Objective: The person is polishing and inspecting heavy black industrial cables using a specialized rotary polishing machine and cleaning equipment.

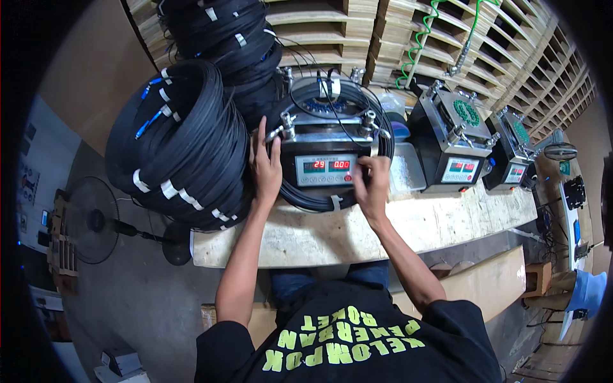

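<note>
A black box-shaped machine (325,137) with a lit red digital display (326,169) and metal clamps on top stands on the table in front of me. A coil of thin black cable (311,203) hangs around it, with white tape on it. My left hand (266,169) is at the machine's left side, fingers stretched up beside a clamp lever (274,135), open. My right hand (375,185) is at the right edge of the display panel, near its red button (348,178). Its fingers are curled, and whether they hold anything is hidden.
Tall stacks of black cable coils (175,153) with white tape and blue connectors stand at the left. Two similar machines (454,137) (513,150) and a clear tray (407,167) are on the right of the wooden table (440,214). A fan (96,221) stands at the left.
</note>
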`<action>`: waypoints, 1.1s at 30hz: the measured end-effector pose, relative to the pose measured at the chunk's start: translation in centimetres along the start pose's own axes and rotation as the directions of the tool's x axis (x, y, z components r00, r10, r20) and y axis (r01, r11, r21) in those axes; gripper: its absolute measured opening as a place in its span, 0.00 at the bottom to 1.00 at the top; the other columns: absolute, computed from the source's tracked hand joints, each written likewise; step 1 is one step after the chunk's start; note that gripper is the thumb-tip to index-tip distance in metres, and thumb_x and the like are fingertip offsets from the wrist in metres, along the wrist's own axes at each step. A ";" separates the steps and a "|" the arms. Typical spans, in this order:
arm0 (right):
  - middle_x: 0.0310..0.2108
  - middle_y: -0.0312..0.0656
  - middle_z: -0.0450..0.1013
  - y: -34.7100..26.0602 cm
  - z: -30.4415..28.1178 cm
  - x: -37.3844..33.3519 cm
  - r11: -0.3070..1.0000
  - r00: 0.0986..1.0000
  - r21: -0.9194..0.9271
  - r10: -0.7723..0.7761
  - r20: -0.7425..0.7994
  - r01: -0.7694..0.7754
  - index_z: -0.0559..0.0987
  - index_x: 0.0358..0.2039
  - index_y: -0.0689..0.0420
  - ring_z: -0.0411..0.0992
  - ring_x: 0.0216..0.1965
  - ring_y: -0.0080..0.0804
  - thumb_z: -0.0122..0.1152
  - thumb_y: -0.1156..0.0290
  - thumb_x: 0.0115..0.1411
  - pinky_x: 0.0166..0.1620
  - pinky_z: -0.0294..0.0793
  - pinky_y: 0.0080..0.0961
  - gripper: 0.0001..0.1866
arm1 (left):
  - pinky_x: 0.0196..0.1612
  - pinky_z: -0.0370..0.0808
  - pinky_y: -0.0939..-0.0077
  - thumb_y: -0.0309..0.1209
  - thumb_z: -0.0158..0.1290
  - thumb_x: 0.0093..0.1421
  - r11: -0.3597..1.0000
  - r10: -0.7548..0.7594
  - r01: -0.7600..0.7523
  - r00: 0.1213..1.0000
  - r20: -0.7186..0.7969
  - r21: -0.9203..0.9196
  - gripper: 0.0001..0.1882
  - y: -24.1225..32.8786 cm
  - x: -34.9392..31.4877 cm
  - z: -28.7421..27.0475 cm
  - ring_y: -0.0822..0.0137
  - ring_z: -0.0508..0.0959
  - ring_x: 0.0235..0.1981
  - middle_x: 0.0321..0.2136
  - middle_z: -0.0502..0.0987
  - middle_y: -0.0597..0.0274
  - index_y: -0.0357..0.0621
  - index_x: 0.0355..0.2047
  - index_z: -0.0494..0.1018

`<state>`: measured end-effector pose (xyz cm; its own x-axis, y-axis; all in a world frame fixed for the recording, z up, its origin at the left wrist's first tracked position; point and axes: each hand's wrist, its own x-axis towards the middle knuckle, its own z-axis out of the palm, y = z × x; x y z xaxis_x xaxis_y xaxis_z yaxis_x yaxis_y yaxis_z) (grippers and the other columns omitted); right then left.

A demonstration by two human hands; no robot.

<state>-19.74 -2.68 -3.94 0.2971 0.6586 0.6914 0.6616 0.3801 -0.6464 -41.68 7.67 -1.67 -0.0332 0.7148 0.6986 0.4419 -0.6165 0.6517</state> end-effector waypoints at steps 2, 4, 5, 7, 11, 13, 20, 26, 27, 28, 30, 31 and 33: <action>0.35 0.43 0.64 0.5 -1.5 0.7 0.980 0.970 0.085 0.192 -0.151 -0.180 0.75 0.42 0.62 0.65 0.33 0.31 0.60 0.77 0.60 0.37 0.67 0.27 0.09 | 0.61 0.66 0.61 0.28 0.48 0.68 0.997 -0.015 0.013 1.000 0.014 0.082 0.24 0.2 -0.8 -0.4 0.43 0.69 0.59 0.58 0.68 0.39 0.41 0.64 0.64; 0.36 0.42 0.64 1.2 -2.5 3.3 0.984 0.933 0.050 0.180 -0.312 -0.174 0.75 0.43 0.64 0.65 0.34 0.29 0.55 0.76 0.64 0.39 0.68 0.26 0.08 | 0.61 0.66 0.61 0.27 0.48 0.68 0.995 -0.002 0.003 1.000 -0.014 0.097 0.24 -0.2 -0.9 -0.4 0.43 0.69 0.59 0.58 0.68 0.39 0.38 0.63 0.64; 0.37 0.43 0.65 1.7 -3.0 4.6 0.979 0.934 0.027 0.200 -0.296 -0.201 0.75 0.46 0.62 0.66 0.35 0.30 0.51 0.73 0.68 0.41 0.68 0.26 0.10 | 0.61 0.66 0.61 0.27 0.48 0.68 0.994 0.018 -0.015 0.999 -0.031 0.108 0.23 -0.2 -0.8 -0.2 0.43 0.69 0.59 0.58 0.68 0.39 0.36 0.63 0.64; 0.40 0.45 0.68 3.8 -3.4 6.0 0.971 0.949 0.008 0.237 -0.207 -0.240 0.75 0.51 0.61 0.68 0.37 0.33 0.47 0.66 0.72 0.45 0.68 0.28 0.15 | 0.60 0.68 0.62 0.27 0.50 0.67 0.991 0.018 -0.011 0.999 -0.049 0.130 0.23 -0.1 -1.1 0.0 0.43 0.71 0.59 0.58 0.70 0.39 0.34 0.61 0.66; 0.49 0.51 0.73 6.0 -2.2 6.8 0.951 0.956 0.137 0.288 -0.055 -0.278 0.74 0.54 0.62 0.71 0.50 0.43 0.40 0.59 0.74 0.56 0.66 0.30 0.22 | 0.59 0.70 0.63 0.26 0.52 0.66 0.983 0.026 -0.017 0.999 -0.047 0.184 0.23 0.4 -1.1 -0.4 0.44 0.72 0.58 0.57 0.71 0.39 0.32 0.60 0.67; 0.49 0.51 0.74 5.9 -1.8 6.9 0.952 0.954 0.116 0.293 -0.063 -0.284 0.75 0.54 0.62 0.71 0.51 0.43 0.38 0.57 0.74 0.56 0.65 0.30 0.24 | 0.59 0.70 0.63 0.25 0.48 0.67 0.979 0.055 -0.048 0.998 -0.028 0.200 0.22 0.4 -1.1 -0.6 0.44 0.72 0.58 0.57 0.71 0.39 0.31 0.60 0.67; 0.44 0.54 0.74 6.9 -0.8 6.5 0.902 0.914 0.208 0.400 -0.073 -0.378 0.76 0.50 0.66 0.70 0.47 0.48 0.38 0.55 0.74 0.53 0.66 0.34 0.27 | 0.62 0.68 0.62 0.23 0.40 0.68 0.988 0.052 -0.053 0.999 0.011 0.144 0.21 0.7 -1.2 -1.1 0.45 0.71 0.60 0.59 0.70 0.40 0.28 0.59 0.67; 0.32 0.53 0.71 6.8 -0.6 6.7 0.916 0.910 0.135 0.395 -0.129 -0.378 0.74 0.43 0.70 0.67 0.34 0.46 0.38 0.54 0.74 0.44 0.66 0.37 0.28 | 0.63 0.66 0.58 0.22 0.39 0.68 0.980 0.106 -0.101 0.994 -0.021 0.171 0.21 0.1 -1.0 -0.6 0.43 0.69 0.61 0.58 0.70 0.40 0.30 0.60 0.66; 0.32 0.53 0.71 7.0 -0.9 6.7 0.916 0.908 0.130 0.396 -0.136 -0.380 0.74 0.43 0.70 0.67 0.34 0.46 0.38 0.54 0.74 0.44 0.66 0.37 0.28 | 0.64 0.64 0.58 0.23 0.38 0.68 0.988 0.083 -0.079 0.996 -0.021 0.136 0.21 0.0 -0.8 -0.3 0.43 0.68 0.61 0.59 0.69 0.40 0.30 0.61 0.65; 0.31 0.52 0.70 6.5 -1.0 6.8 0.903 0.903 0.146 0.419 -0.098 -0.403 0.74 0.41 0.70 0.66 0.33 0.43 0.38 0.54 0.74 0.43 0.66 0.36 0.28 | 0.65 0.62 0.58 0.24 0.37 0.69 0.993 0.057 -0.054 0.998 -0.022 0.109 0.22 -0.1 -0.6 -0.4 0.44 0.67 0.62 0.60 0.68 0.41 0.30 0.62 0.63; 0.29 0.51 0.69 6.3 -0.9 6.8 0.888 0.894 0.162 0.444 -0.058 -0.430 0.74 0.40 0.69 0.66 0.31 0.41 0.38 0.54 0.74 0.41 0.66 0.35 0.27 | 0.67 0.59 0.63 0.33 0.35 0.73 0.996 0.052 -0.049 0.998 -0.040 0.070 0.24 -0.9 0.0 -0.2 0.50 0.67 0.64 0.62 0.68 0.44 0.34 0.64 0.62; 0.27 0.49 0.68 6.5 -0.9 6.9 0.897 0.904 0.167 0.423 -0.066 -0.408 0.73 0.38 0.69 0.65 0.31 0.38 0.38 0.54 0.74 0.40 0.66 0.34 0.27 | 0.67 0.59 0.64 0.35 0.34 0.74 0.996 -0.030 0.029 1.000 -0.006 -0.082 0.24 -1.2 0.5 -0.1 0.50 0.66 0.64 0.62 0.67 0.44 0.34 0.64 0.62; 0.26 0.48 0.67 6.7 -0.8 7.1 0.906 0.912 0.171 0.403 -0.075 -0.386 0.72 0.35 0.69 0.65 0.30 0.36 0.38 0.54 0.74 0.39 0.66 0.33 0.27 | 0.63 0.61 0.67 0.42 0.33 0.75 0.978 -0.127 0.138 0.989 0.075 -0.154 0.26 -1.7 1.1 -0.1 0.55 0.71 0.58 0.58 0.71 0.45 0.37 0.64 0.64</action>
<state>-12.66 4.00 -3.15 0.5892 0.7051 0.3946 0.3671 0.2015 -0.9081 -42.53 9.50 -2.01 -0.0219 0.8102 0.5858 0.2894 -0.5557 0.7794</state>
